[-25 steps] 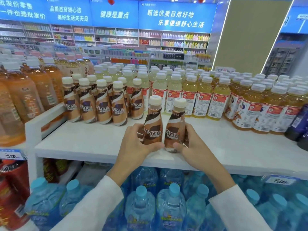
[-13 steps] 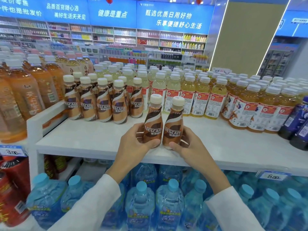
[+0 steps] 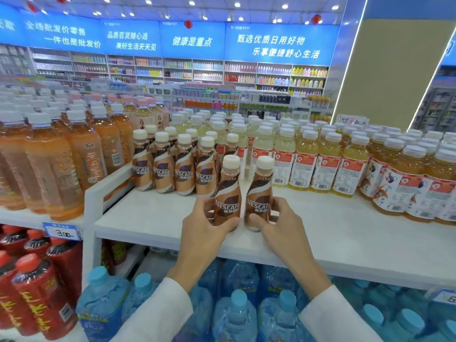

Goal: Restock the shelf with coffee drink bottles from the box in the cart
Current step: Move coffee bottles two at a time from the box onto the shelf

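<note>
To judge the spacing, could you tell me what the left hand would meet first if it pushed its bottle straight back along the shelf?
Probably the rightmost stocked coffee bottle in the front row; the left hand and its held bottle sit just before it, depth unclear.

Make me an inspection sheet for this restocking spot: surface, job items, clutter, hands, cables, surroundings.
Surface: white shelf, bare along its front.
Job's things: left Nescafé bottle and right Nescafé bottle, upright and side by side near the shelf's front edge; stocked Nescafé row stands behind them to the left. Box and cart not in view.
Clutter: nothing seen.
Grippers: left hand grips the left Nescafé bottle; right hand grips the right Nescafé bottle.
Cables: nothing seen.
Surroundings: orange tea bottles to the left, yellow drink bottles to the right, blue-capped water bottles below, red bottles at lower left, store aisles behind.
</note>
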Available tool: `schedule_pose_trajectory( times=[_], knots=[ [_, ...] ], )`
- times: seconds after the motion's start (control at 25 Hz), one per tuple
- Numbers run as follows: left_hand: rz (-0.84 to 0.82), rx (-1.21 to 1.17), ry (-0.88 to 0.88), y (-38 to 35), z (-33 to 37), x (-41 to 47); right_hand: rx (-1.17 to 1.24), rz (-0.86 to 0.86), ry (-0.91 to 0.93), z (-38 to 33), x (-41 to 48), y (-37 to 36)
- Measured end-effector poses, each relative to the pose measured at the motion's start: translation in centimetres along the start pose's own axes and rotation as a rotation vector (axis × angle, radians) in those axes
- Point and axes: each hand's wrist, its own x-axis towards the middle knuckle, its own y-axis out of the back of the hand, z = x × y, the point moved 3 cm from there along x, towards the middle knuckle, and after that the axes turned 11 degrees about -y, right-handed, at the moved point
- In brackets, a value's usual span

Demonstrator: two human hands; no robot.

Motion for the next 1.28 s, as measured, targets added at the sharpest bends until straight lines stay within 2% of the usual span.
schedule_pose_trajectory(
  times=[0.28,0.56,0.88,1.08,1.28],
  knots=[
    [0.177,0.131,0.073,9.2,-3.6,2.2,-0.019,-0.045,0.018,-3.2,5.9,-6.4],
    [0.246,0.230,0.076,14.2,-6.0,3.3,-0.005,-0.036,0.001,-3.3,8.0,-8.3],
    [0.269,0.466,0.033,14.8,-6.5,4.0,0.044,-0.048,0.047,-3.0,7.8,-8.3],
    [0.338,0.429,0.072,14.5,-6.5,5.1,0.058,-0.035,0.053,-2.6,7.6,-8.8],
    [0.368,0.499,0.079,13.5,-6.5,6.0,0.034,-0.024,0.062,-2.4,7.8,-8.9]
  ],
)
